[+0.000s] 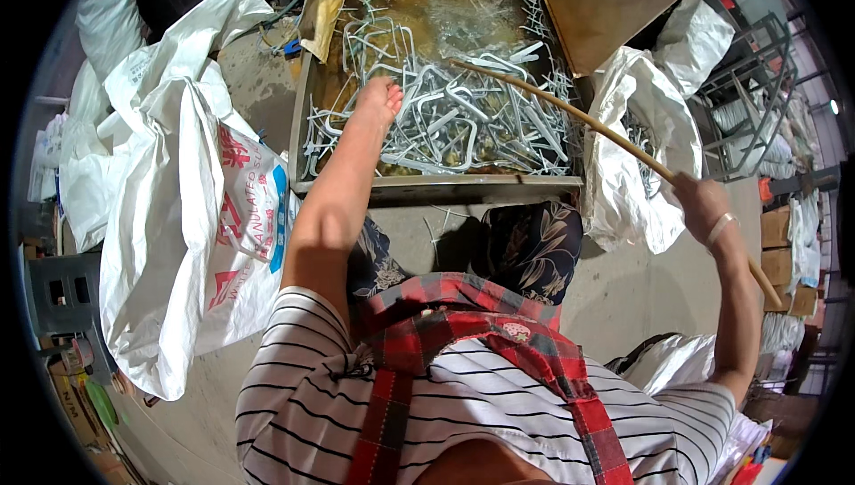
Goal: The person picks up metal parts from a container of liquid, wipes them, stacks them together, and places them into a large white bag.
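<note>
My right hand (702, 209), a band around its wrist, is wrapped round a long wooden stick (606, 133). The stick slants up and left, its far tip among bent metal rods (459, 115) in a shallow metal tray (445, 184). These silvery rods, some shaped like hooks or angular loops, lie in a tangled heap in brownish liquid. Over the heap's left side is my left hand (381, 98), its fingers curled in. A bent rod passes close by its fingertips; whether the fingers grip anything cannot be made out.
Right of the tray, an open white woven sack (637, 209) holds metal pieces. A large white sack (169, 244) with red and blue print stands at left. A brown board (614, 4) leans at the tray's far right corner. Thin metal pieces (436, 225) lie on the floor before me.
</note>
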Demonstrator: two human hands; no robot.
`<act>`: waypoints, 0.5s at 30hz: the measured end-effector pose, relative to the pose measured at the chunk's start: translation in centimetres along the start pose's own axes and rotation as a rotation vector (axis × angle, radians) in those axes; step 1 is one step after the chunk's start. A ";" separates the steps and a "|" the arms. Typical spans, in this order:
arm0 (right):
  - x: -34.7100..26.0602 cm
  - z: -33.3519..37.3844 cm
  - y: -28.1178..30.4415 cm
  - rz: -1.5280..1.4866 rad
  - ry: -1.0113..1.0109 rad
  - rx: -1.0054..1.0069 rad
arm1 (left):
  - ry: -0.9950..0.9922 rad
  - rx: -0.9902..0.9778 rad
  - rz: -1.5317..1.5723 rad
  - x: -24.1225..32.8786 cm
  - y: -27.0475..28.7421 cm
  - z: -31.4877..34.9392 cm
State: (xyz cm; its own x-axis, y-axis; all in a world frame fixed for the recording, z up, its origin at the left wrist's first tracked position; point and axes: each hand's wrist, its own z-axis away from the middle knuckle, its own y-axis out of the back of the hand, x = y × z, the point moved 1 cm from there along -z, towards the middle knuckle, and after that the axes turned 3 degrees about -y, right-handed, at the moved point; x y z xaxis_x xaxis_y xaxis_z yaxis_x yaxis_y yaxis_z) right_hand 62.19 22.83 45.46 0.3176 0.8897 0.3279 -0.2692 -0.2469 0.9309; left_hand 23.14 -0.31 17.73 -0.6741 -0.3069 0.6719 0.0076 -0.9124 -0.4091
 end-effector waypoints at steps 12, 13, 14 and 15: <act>10.8 32.1 1.1 -0.706 -0.890 0.180 | 0.034 -0.021 -0.049 -1.0 -0.3 -2.7; 10.9 33.8 0.6 -0.763 -0.958 0.169 | 0.016 -0.028 -0.065 -0.6 0.7 -3.4; 11.4 35.6 -0.1 -0.768 -0.955 0.151 | 0.018 -0.037 -0.042 -0.3 1.2 -3.6; 12.0 37.1 -0.8 -0.773 -0.950 0.134 | 0.038 -0.024 -0.037 0.0 1.7 -3.8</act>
State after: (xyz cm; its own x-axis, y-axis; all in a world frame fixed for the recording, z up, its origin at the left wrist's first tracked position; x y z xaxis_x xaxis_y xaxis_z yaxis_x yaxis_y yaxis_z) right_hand 99.92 19.49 54.67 0.9023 0.2010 -0.3814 0.3605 0.1334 0.9232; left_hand 20.41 -0.86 14.68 -0.7014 -0.2617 0.6629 -0.0351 -0.9163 -0.3989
